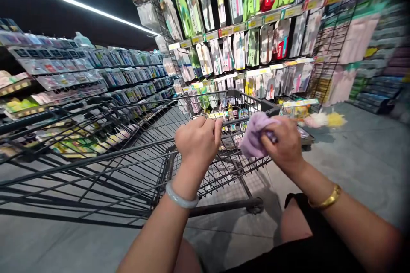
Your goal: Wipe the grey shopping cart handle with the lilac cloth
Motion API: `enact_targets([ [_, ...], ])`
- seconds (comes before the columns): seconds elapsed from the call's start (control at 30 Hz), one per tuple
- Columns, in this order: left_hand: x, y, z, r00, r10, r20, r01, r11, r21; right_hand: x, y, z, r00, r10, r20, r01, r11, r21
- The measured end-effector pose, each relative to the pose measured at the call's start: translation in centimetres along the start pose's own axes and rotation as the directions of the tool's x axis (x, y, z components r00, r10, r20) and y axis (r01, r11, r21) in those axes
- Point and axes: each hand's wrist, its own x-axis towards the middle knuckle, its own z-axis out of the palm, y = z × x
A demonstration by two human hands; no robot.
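Note:
My left hand [197, 140] is curled into a loose fist above the near end of a dark wire shopping cart [134, 136], fingers pressed together with nothing visible in them. A pale bangle sits on that wrist. My right hand [283, 147] is closed round a soft lilac cloth [253, 136], bunched up and held over the cart's right rim. A gold bracelet is on my right wrist. The two hands are close together, a short gap between them.
A wire rack of hanging toothbrush packs [243, 47] with yellow price tags stands just beyond the cart. Long shelves of packaged goods [80, 72] run down the left. Grey floor [352, 158] spreads to the right, where pink and yellow puffs [323, 119] lie low.

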Motion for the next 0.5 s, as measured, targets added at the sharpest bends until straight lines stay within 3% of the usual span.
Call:
enact_targets([
  [0.1,0.6,1.2,0.8,1.0,0.013,-0.01,-0.014,0.999,-0.034,2.4,0.8,-0.7,0.973,0.161,-0.163,-0.172,0.984,-0.053],
  [0.17,1.1,2.2,1.2,1.0,0.001,-0.004,-0.001,0.998,-0.057,3.4,-0.5,-0.4,0.968,0.169,-0.186,-0.182,0.982,-0.053],
  [0.27,2.0,3.5,1.1,0.998,-0.002,0.065,0.007,0.997,-0.079,3.8,-3.4,0.6,0.993,0.037,-0.11,-0.041,0.998,-0.04],
  [0.33,2.8,3.7,0.4,0.984,0.042,0.173,-0.02,0.992,-0.124,3.9,-3.9,0.8,0.994,-0.09,-0.061,0.086,0.994,-0.061],
  [0.4,3.8,2.9,-0.4,0.946,0.108,0.304,-0.041,0.975,-0.22,4.2,-2.7,0.4,0.991,-0.12,-0.063,0.112,0.987,-0.118],
  [0.5,5.2,0.0,-1.2,0.88,0.179,0.441,-0.029,0.945,-0.326,5.6,1.1,-1.3,0.981,0.094,-0.17,-0.12,0.982,-0.148],
])
